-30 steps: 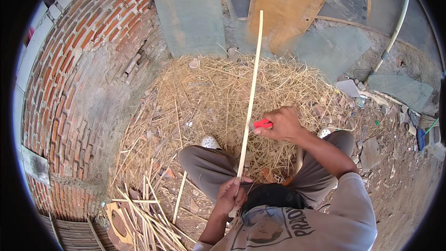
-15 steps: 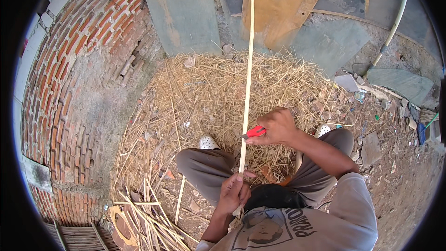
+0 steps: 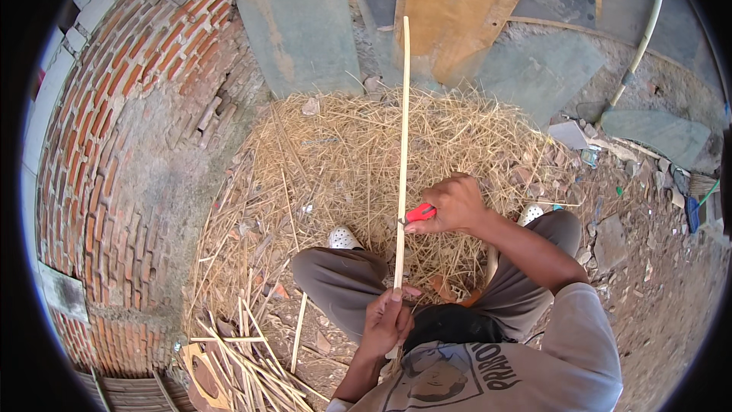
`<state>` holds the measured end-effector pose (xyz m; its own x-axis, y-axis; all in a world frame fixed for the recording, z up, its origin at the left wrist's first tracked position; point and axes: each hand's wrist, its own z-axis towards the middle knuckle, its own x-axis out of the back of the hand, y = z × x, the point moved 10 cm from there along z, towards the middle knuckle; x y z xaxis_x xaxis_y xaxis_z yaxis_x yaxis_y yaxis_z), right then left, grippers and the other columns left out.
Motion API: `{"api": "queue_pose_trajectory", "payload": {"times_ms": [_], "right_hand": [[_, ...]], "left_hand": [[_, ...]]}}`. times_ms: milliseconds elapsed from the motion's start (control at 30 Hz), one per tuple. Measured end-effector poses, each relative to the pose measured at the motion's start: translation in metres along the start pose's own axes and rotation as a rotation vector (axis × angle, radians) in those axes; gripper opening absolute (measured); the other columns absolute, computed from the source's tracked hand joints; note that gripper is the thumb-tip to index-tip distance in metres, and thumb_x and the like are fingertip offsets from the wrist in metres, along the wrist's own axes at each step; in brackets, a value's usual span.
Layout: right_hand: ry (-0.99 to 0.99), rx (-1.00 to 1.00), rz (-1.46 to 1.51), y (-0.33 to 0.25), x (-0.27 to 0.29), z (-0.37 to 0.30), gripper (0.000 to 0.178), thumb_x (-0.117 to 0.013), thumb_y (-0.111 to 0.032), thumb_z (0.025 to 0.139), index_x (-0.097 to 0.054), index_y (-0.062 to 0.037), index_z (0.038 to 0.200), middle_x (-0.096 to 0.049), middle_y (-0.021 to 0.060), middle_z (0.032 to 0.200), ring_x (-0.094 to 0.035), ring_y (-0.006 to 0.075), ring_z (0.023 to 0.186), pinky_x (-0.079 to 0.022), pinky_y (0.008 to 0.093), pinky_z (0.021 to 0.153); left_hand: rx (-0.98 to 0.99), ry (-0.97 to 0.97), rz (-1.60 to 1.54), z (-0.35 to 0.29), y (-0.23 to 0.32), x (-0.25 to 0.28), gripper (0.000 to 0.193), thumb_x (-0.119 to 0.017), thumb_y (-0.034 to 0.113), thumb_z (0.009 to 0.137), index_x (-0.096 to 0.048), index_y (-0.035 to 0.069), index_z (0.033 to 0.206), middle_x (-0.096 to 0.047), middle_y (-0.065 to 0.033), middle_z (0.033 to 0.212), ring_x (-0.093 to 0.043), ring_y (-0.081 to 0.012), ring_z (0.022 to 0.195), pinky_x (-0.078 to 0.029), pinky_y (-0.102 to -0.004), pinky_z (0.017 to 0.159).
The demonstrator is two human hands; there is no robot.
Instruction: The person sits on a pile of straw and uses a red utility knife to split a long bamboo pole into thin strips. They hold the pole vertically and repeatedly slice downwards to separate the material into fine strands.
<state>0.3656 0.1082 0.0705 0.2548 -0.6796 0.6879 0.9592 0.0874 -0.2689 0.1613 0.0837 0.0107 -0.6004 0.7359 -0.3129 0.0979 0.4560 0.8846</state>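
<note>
Plainly, the left hand point(image 3: 387, 322) pinches a pale stick point(image 3: 404, 145) near its lower end between thumb and fingers; the stick stretches over straw point(image 3: 465, 126); the right hand point(image 3: 456, 203) has its fingers curled round a red knife point(image 3: 421, 213), tip at the stick.

The left hand point(image 3: 387, 320) is curled close to the torso point(image 3: 526, 374), thumb point(image 3: 395, 301) pointing forward — the right hand point(image 3: 455, 204), also curled, sits farther out, its forearm point(image 3: 528, 248) slanting inward.
</note>
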Motion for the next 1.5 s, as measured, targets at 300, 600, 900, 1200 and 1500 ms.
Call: {"api": "queue_pose_trajectory", "payload": {"times_ms": [300, 600, 900, 1200, 1500], "right_hand": [[-0.137, -0.48, -0.091, 0.103, -0.004, -0.005, 0.072, -0.052, -0.08, 0.076, -0.059, -0.0111, 0.054, -0.046, 0.0039, 0.04, -0.05, 0.0203, 0.036, -0.039, 0.0369, 0.039], [-0.205, -0.111, 0.04, -0.011, -0.016, -0.008, 0.066, -0.06, -0.076, 0.072, -0.063, -0.0107, 0.059, -0.052, 0.0062, 0.044, -0.054, 0.0236, 0.038, -0.041, 0.0364, 0.041], [-0.18, -0.054, 0.03, -0.019, -0.014, -0.011, 0.065, -0.062, -0.075, 0.071, -0.064, -0.0115, 0.059, -0.05, 0.0053, 0.042, -0.053, 0.023, 0.037, -0.04, 0.0353, 0.04], [-0.273, -0.239, -0.038, 0.031, -0.027, -0.007, 0.073, -0.051, -0.08, 0.077, -0.065, -0.01, 0.06, -0.047, 0.0053, 0.04, -0.05, 0.0211, 0.035, -0.039, 0.0353, 0.038], [-0.212, -0.157, 0.034, 0.013, -0.03, -0.008, 0.068, -0.06, -0.076, 0.072, -0.06, -0.0111, 0.053, -0.055, 0.0074, 0.045, -0.054, 0.0244, 0.037, -0.042, 0.0366, 0.041]], "left_hand": [[0.106, -0.073, -0.027, -0.03, -0.027, -0.01, 0.037, -0.032, 0.026, 0.106, -0.055, -0.002, 0.116, -0.029, 0.003, 0.046, -0.029, -0.007, 0.034, -0.028, -0.0235, 0.037], [0.099, -0.051, -0.281, -0.01, -0.014, 0.012, 0.041, -0.035, 0.032, 0.105, -0.055, -0.003, 0.116, -0.029, 0.0024, 0.046, -0.029, -0.0096, 0.033, -0.031, -0.0267, 0.044], [0.056, -0.01, -0.219, -0.004, -0.016, 0.011, 0.041, -0.035, 0.031, 0.105, -0.054, -0.003, 0.116, -0.03, 0.0022, 0.045, -0.03, -0.0094, 0.032, -0.032, -0.0258, 0.044], [0.017, -0.05, -0.132, -0.016, -0.028, 0.01, 0.041, -0.034, 0.03, 0.106, -0.055, -0.004, 0.116, -0.03, 0.0022, 0.046, -0.031, -0.0087, 0.033, -0.031, -0.0245, 0.039], [0.02, -0.008, -0.04, -0.017, -0.02, 0.014, 0.04, -0.033, 0.029, 0.106, -0.054, -0.003, 0.115, -0.03, 0.0025, 0.047, -0.031, -0.0078, 0.034, -0.029, -0.0234, 0.037]]}}
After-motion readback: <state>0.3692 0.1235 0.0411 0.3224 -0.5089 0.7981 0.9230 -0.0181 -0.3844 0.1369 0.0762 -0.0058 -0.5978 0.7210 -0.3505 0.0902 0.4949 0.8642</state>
